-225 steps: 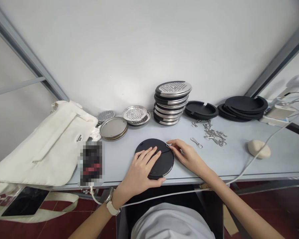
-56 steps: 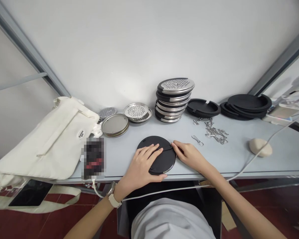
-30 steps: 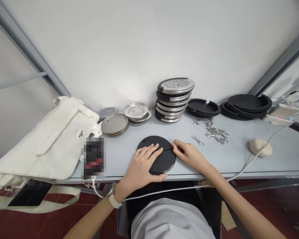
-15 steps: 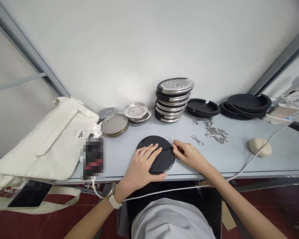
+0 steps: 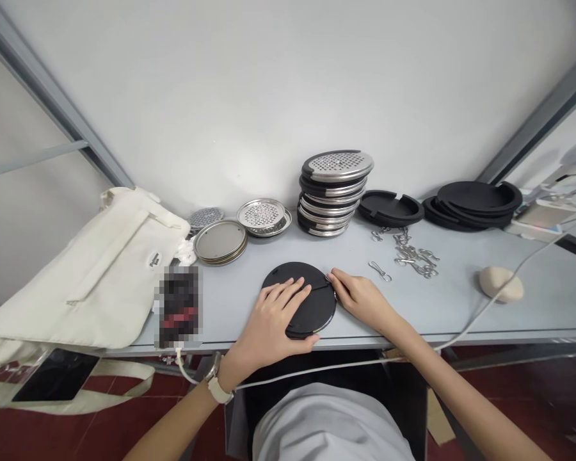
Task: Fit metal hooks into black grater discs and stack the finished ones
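A matte black disc lies flat on the table, directly under the left hand and just in front of the body. The left hand rests open on the disc's near-left half, fingers spread and thumb reaching its lower rim. The right hand lies beside the disc's right rim, its fingertips drawn together at the upper-right edge; whether they pinch the rim or a small object there is too small to tell. A thin straight slit runs from that edge toward the disc's centre. The disc looks like rubber, with a smooth face and a small round hole near the upper left.

Beyond it on the grey table stand a stack of perforated steel-and-black discs, slotted black rings, a stack of black rings, loose steel hooks and stacked steel lids. To the left lies a cream canvas bag. A pale oval lump sits at the right, near a white cable
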A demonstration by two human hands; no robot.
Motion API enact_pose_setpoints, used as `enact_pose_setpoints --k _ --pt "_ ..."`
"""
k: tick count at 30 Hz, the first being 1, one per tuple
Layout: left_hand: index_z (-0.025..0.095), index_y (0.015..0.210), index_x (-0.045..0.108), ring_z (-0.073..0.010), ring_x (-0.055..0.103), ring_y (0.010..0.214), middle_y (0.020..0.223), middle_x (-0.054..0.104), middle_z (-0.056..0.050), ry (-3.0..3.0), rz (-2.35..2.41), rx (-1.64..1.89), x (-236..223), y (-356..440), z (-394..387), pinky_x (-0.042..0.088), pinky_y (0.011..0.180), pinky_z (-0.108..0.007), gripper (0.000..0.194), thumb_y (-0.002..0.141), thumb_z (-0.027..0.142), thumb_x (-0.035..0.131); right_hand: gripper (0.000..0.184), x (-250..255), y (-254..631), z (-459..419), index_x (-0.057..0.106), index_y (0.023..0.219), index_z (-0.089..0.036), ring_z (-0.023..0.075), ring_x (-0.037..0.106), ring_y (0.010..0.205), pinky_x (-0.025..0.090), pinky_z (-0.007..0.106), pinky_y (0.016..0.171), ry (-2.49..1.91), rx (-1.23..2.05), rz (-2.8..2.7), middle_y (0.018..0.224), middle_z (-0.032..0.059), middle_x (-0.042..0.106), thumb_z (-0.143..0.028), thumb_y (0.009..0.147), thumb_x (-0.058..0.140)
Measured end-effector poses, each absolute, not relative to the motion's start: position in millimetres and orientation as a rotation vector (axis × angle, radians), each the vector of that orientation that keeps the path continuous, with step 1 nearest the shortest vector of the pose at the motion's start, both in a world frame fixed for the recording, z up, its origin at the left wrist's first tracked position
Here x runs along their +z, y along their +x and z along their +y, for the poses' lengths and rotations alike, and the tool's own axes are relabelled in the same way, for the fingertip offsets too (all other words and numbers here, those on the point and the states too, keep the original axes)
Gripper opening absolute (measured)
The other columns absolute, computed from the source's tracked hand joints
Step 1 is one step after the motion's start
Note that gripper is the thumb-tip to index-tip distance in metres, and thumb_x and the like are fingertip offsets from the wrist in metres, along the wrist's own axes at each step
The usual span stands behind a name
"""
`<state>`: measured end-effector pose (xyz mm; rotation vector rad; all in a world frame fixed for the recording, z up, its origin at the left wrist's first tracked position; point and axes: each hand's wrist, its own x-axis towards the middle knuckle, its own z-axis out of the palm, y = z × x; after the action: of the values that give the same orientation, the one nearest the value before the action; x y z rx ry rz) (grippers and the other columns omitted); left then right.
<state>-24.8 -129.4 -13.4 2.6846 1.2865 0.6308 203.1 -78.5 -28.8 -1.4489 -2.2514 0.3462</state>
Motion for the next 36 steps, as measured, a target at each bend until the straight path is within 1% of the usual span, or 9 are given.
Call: enact_pose_setpoints --k 4,10,13,22,29,36 --pt "0.023 0.145 0.039 -0.0286 0.039 0.136 0.151 0.041 -0.007 2.673 1.278 0.643 -11.8 -25.1 -130.5 0.031 0.112 -0.044 0.079 0.074 0.04 0.07 0.031 -27.7 203.2 -78.9 0.047 0.078 -0.024 0.0194 0.057 0.053 0.032 0.028 0.055 -1.44 0.364 -2.253 0.061 0.0013 0.059 -0.034 0.101 0.03" --pt "0.022 0.144 0.04 -0.0279 0.038 0.137 0.151 0.04 -0.006 2.674 1.273 0.627 -11.2 -26.2 -130.6 0.029 0.112 -0.044 0.078 0.074 0.04 0.07 0.031 -24.5 205.3 -80.5 0.039 0.071 -0.024 0.0169 0.05 0.049 0.03 0.027 0.055 -1.402 0.451 -2.249 0.056 -0.0016 0.05 -0.034 0.099 0.031" --pt "0.022 0.145 0.039 -0.0282 0.038 0.137 0.151 0.04 -0.007 2.679 1.264 0.625 -10.5 -26.6 -130.8 0.03 0.112 -0.044 0.078 0.074 0.039 0.069 0.032 -23.0 205.5 -81.6 0.036 0.069 -0.024 0.0162 0.047 0.049 0.03 0.027 0.055 -1.397 0.472 -2.24 0.055 -0.0019 0.048 -0.034 0.099 0.032" --pt "0.022 0.144 0.041 -0.0274 0.037 0.137 0.15 0.042 -0.006 2.676 1.233 0.645 -8.1 -26.5 -131.6 0.029 0.113 -0.044 0.075 0.074 0.035 0.066 0.03 -23.6 203.2 -81.4 0.037 0.072 -0.024 0.0153 0.042 0.047 0.029 0.026 0.053 -1.377 0.512 -2.195 0.054 -0.0041 0.042 -0.036 0.099 0.032" --pt "0.022 0.145 0.039 -0.0282 0.038 0.137 0.151 0.041 -0.007 2.681 1.236 0.645 -11.5 -27.4 -130.5 0.029 0.112 -0.045 0.077 0.075 0.038 0.067 0.028 -23.1 204.5 -81.6 0.035 0.073 -0.024 0.0142 0.039 0.049 0.029 0.025 0.054 -1.334 0.548 -2.206 0.056 -0.0046 0.04 -0.034 0.098 0.033" --pt "0.022 0.145 0.039 -0.0267 0.036 0.138 0.152 0.039 -0.005 2.68 1.238 0.608 -14.1 -28.4 -129.9 0.026 0.114 -0.042 0.078 0.074 0.039 0.069 0.026 -23.1 205.8 -81.8 0.035 0.069 -0.023 0.0124 0.037 0.048 0.027 0.024 0.054 -1.358 0.551 -2.213 0.054 -0.0052 0.039 -0.03 0.094 0.038"
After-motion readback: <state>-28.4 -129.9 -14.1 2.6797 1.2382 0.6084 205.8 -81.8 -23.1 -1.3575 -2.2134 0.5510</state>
